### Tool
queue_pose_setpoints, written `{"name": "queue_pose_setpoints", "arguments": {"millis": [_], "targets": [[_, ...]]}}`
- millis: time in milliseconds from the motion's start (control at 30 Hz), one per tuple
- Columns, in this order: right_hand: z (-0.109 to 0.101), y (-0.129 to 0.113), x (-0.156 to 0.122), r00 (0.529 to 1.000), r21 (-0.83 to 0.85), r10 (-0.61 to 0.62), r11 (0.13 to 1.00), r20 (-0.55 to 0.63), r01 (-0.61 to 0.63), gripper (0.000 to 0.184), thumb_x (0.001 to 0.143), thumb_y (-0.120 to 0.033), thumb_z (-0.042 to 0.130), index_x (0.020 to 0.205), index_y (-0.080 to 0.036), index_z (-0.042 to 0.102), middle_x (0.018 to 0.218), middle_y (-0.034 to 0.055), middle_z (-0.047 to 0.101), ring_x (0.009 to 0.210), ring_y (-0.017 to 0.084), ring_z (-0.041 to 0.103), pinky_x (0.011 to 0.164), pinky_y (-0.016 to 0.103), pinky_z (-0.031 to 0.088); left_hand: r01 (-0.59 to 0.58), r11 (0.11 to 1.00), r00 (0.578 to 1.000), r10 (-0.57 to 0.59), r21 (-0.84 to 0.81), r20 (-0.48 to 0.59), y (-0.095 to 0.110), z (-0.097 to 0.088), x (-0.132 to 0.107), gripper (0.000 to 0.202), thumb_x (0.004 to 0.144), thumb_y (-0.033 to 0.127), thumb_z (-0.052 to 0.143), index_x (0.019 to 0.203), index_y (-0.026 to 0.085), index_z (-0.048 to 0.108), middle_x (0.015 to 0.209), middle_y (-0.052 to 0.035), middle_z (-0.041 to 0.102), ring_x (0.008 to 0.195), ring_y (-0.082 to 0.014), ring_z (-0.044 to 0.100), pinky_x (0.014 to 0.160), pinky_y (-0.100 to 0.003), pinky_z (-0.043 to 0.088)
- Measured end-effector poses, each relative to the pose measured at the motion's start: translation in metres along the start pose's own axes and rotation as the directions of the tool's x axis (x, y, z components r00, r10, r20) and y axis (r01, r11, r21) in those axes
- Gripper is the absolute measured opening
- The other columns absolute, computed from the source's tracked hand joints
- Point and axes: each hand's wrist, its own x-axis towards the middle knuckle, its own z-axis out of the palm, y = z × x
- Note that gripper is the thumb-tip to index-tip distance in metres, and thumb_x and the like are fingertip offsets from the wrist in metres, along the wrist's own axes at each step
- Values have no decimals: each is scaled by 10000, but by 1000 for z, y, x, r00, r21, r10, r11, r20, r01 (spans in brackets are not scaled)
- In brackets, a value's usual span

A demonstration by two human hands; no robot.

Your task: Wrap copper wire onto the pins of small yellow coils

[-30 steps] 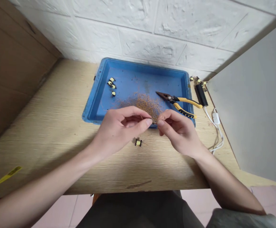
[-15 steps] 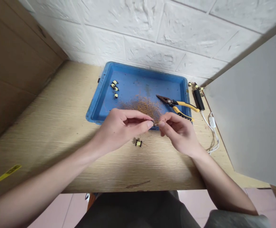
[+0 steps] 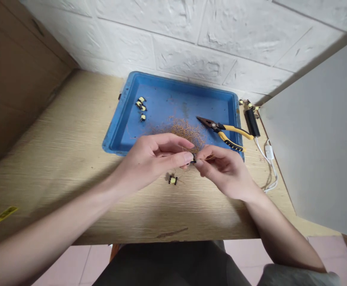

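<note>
Between thumb and fingers, my left hand (image 3: pixel 158 157) grips a small transformer coil (image 3: pixel 194 157) with a black pin base, mostly hidden by the fingertips. My right hand (image 3: pixel 222 167) pinches a thin copper wire (image 3: pixel 209 157) at the coil's right side, with fingertips close to the base. Both hands meet above the near rim of the blue tray (image 3: pixel 110 147). Just below them on the table lies another coil (image 3: pixel 173 180), yellow-wrapped with black ends and fine wire leads. Behind my fingers, a tangled heap of copper wire scraps (image 3: pixel 185 129) lies in the tray.
Long-nose pliers (image 3: pixel 221 129) with yellow-black handles rest across the tray's right rim. Several yellow coils (image 3: pixel 142 104) sit at the tray's left. Right of the tray are a black cylinder (image 3: pixel 252 123), a white cable (image 3: pixel 269 153) and more coils (image 3: pixel 249 104). A yellow strip (image 3: pixel 3 216) lies far left.
My left index finger has lifted away from the thumb slightly, and the coil has turned in the fingers. My right fingertips have shifted a little left and down. The camera view has moved slightly.
</note>
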Motion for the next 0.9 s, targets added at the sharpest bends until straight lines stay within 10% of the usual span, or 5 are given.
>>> {"name": "queue_pose_setpoints", "arguments": {"millis": [367, 567, 900], "targets": [[-11, -6, 1, 962, -150, -238, 964, -133, 218, 109, 931, -244, 765, 995, -252, 676, 892, 8, 647, 832, 167, 598, 706, 327, 489, 12, 994, 999, -18, 112, 51, 1, -8, 6, 325, 823, 341, 816, 1103, 243, 685, 769, 31, 792, 684, -149, 760, 598, -189, 558], [-9, -3, 1, 918, -383, -396, 848, 1, 366, 181, 940, -202, 766, 1100, -260, 704, 984, 34, 736, 860, 187, 661, 756, 364, 540, 18, 989, 995, -32, 145, 96, -1, -9, 6, 366, 845, 344, 795, 1169, 250, 654, 795, 25, 814, 687, -165, 779, 575, -193, 573], [-8, -5, 0, 946, -400, -323, 865, 13, 301, 61, 1005, -184, 685, 977, -236, 699, 902, 28, 721, 783, 162, 659, 688, 335, 518, -6, 991, 995, -9, 136, 104, 2, -10, 3, 315, 842, 329, 799, 1125, 261, 680, 774, 28, 808, 708, -175, 796, 640, -204, 605]]}}
